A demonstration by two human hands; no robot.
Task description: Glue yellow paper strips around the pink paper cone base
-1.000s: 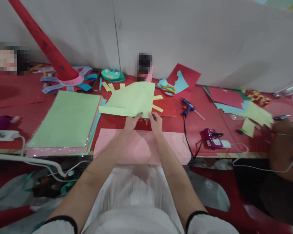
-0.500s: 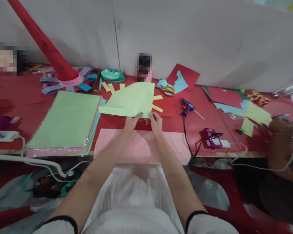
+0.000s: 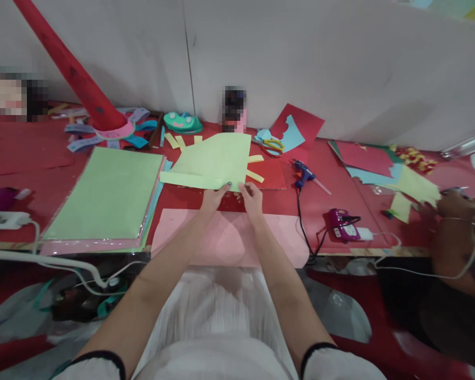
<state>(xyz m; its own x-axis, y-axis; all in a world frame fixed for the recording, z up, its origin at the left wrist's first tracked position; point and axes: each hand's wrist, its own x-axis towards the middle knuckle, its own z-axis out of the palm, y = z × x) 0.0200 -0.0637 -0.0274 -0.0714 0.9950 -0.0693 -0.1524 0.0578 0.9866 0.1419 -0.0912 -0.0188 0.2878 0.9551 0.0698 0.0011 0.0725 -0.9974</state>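
Observation:
A light green sheet (image 3: pixel 217 158) with a folded strip along its lower edge is pinched at that edge by my left hand (image 3: pixel 215 198), thumb on top. Just right of it, my right hand (image 3: pixel 252 198) grips the sheet's lower right corner, its thumb on the edge; the fingers underneath are partly hidden. Short yellow strips (image 3: pixel 255 176) stick out beside the sheet, some over a red sheet (image 3: pixel 271 174). Under my forearms lies a pink sheet (image 3: pixel 225 237) at the table's front edge.
Left are a stack of green sheets (image 3: pixel 111 195) and a tall red cone (image 3: pixel 75 74). Scissors (image 3: pixel 272 146) and a blue glue gun (image 3: pixel 304 174) with a cord lie to the right, near a purple plug adapter (image 3: pixel 342 224). Another person's hand (image 3: pixel 457 206) works at far right.
My right thumb has shifted slightly left along the sheet's lower edge. The sheet and my left hand have hardly moved.

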